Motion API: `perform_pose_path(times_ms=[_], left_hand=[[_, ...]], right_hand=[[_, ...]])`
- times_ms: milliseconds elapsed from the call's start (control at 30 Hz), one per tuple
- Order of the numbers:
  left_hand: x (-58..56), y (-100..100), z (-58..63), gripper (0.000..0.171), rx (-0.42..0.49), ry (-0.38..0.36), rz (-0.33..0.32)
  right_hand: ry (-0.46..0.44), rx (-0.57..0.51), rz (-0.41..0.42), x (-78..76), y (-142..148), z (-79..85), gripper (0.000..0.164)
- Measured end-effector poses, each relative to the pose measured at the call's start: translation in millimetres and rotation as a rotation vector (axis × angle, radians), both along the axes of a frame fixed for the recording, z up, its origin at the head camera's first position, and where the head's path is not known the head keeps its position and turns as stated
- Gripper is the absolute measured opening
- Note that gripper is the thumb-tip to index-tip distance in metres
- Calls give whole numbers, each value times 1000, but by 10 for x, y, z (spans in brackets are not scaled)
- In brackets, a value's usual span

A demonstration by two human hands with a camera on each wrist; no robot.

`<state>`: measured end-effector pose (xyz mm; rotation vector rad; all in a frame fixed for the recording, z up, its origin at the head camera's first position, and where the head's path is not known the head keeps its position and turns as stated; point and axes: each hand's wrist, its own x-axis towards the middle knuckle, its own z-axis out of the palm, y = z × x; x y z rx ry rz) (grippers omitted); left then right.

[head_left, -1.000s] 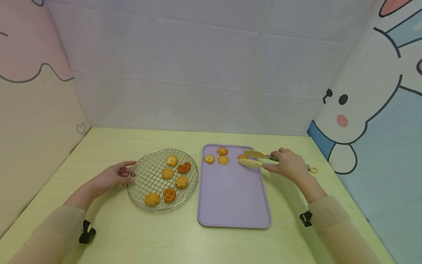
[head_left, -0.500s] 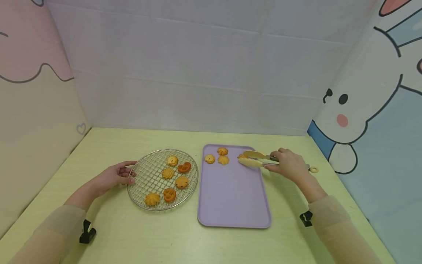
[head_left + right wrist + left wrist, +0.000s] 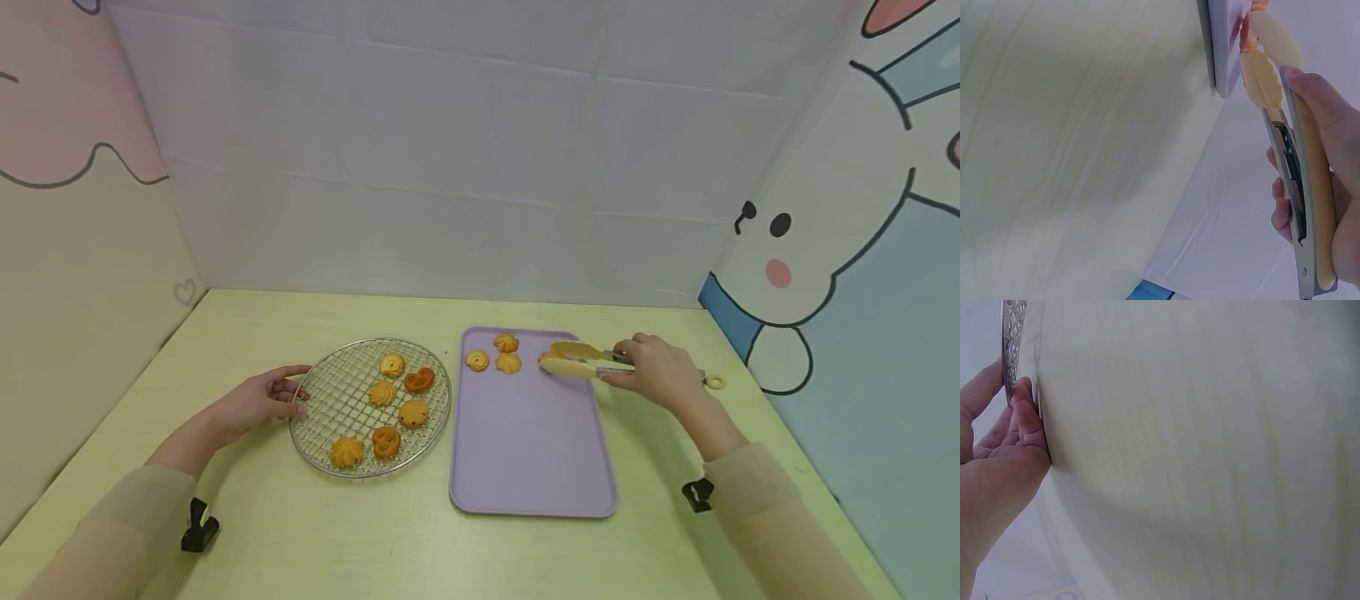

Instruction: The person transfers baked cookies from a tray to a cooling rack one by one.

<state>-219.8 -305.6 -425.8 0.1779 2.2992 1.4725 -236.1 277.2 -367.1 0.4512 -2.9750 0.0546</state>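
My left hand [image 3: 258,402] pinches the left rim of a round wire cooling rack [image 3: 324,417], thumb above and fingers below, as the left wrist view shows. On the rack lie several cookies, among them a pretzel-shaped one [image 3: 386,442] and a flower-shaped one [image 3: 347,452]. With my right hand [image 3: 660,372] I grip a pair of tongs [image 3: 570,368] with cream tips, over the upper right of a lavender tray [image 3: 528,450]. A golden cookie [image 3: 545,356] sits between the tong tips, partly hidden by them. Close by on the tray are a ring-shaped cookie [image 3: 477,360] and two flower-shaped ones [image 3: 507,363].
Rack and tray stand side by side on a pale yellow-green table [image 3: 315,533], with a narrow gap between them. A white wall [image 3: 450,167] closes off the back, and printed panels with cartoon figures flank both sides.
The tongs and the cookie at their tips have shifted very slightly left. My left hand and the rack stay where they were.
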Motion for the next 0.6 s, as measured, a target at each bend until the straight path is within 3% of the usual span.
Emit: perform_pose_path(times_ms=[367, 600], left_hand=[[-2, 7, -7, 83, 5, 2, -2], [-8, -6, -6, 84, 6, -5, 6]], right_hand=[[-32, 34, -1, -27, -21, -23, 56], [-37, 31, 40, -66, -7, -2, 53]])
